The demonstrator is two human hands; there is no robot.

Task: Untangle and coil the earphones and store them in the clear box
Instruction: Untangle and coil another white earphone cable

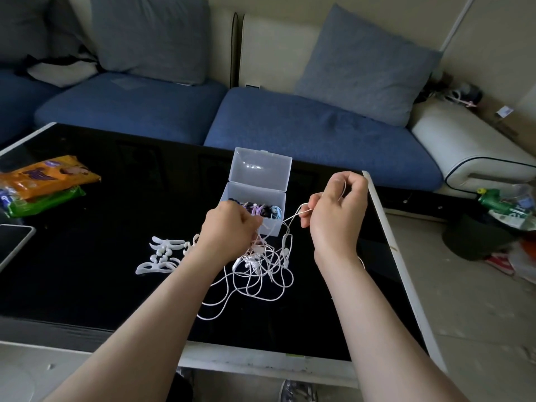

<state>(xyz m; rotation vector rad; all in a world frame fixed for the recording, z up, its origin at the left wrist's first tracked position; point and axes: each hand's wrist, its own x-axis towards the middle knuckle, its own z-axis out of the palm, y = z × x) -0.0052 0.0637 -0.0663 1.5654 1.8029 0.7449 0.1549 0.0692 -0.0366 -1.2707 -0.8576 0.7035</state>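
A tangle of white earphone cable (261, 274) lies on the black glass table (116, 280) and hangs up into both hands. My left hand (229, 230) grips a bunch of the cable just in front of the clear box (255, 195). My right hand (336, 210) pinches a strand of the same cable, raised to the right of the box. The box stands with its lid up, and several coiled earphones in purple, dark and light blue lie inside it.
White plastic cord winders (162, 256) lie left of my left forearm. Orange and green snack packets (43, 184) sit at the table's left, with a tablet corner (14, 242) below them. A blue sofa (304, 132) runs behind the table. Clutter lies on the floor at right.
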